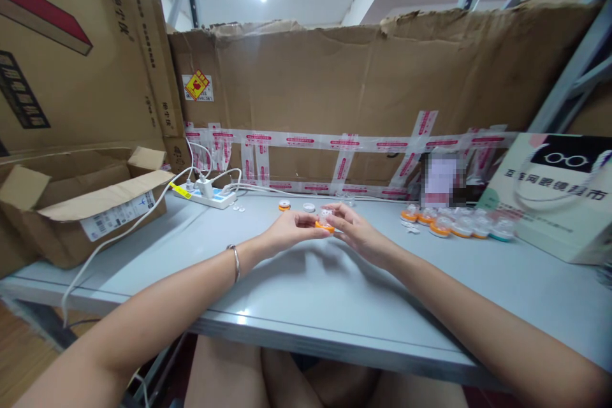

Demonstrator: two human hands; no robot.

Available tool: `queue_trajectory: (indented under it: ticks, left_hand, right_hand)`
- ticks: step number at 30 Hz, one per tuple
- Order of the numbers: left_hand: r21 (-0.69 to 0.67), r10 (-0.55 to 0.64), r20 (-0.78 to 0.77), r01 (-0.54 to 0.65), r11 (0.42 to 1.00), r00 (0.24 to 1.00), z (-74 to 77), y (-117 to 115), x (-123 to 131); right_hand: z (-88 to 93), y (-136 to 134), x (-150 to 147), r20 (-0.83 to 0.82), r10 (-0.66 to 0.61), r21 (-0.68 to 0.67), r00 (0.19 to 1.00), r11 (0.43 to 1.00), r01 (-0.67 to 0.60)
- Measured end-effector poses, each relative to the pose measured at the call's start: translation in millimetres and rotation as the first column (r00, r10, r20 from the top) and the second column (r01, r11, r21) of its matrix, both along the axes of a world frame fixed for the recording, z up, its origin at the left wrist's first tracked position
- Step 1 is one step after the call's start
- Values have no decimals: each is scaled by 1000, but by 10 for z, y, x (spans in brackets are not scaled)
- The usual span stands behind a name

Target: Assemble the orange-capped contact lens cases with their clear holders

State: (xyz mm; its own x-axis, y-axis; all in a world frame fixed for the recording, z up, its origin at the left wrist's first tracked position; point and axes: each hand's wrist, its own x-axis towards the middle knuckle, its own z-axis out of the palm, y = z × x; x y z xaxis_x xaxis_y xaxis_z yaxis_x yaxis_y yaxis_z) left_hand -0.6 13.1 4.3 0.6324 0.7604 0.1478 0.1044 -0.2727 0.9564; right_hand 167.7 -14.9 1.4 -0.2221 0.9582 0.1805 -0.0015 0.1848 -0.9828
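Between both hands, just above the table, is a small round orange-based piece with a clear and white top [326,224]. My left hand [291,229] pinches its left side, thumb toward me. My right hand [356,233] closes on its right side and upper part, the fingers partly covering it. Just beyond the hands lie a white ring-like disc [308,207] and a small orange and white round part [284,205]. A clear part [347,200], half hidden, lies behind my right fingers.
Right of the hands stands a cluster of similar clear-topped pieces [459,224] with orange and teal bases. Beside it is a paper bag [549,204]. At left are a power strip [210,194] with white cables and an open cardboard box [95,204]. Cardboard walls [310,89] close off the back.
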Motion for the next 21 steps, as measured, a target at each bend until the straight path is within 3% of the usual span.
queue_trajectory:
  ticks: [2,7,11,16,19,21]
  left_hand:
    - [6,3,7,-3,1000,1000,0,2,-1]
    - [-7,-13,11,13,1000,1000,4,3,-3]
    - [-6,-21,51,21,1000,998,10,9,-9]
    - [-2,-25,39,25,1000,999,4,18,-8]
    - [10,-27,39,27,1000,999,-1,20,-6]
    - [8,-17,26,17,1000,1000,0,19,-7]
  right_hand:
    - [4,-3,6,-9,103,-18,995,995,-103]
    - [-5,10,22,24,-39,19,999,999,38]
    - [7,0,28,-35,107,-25,994,994,-108]
    - [15,-4,28,-24,-5,-17,1000,1000,5]
    - [28,-8,25,-40,108,-59,993,992,-110]
    - [35,-8,24,-20,95,-28,995,995,-96]
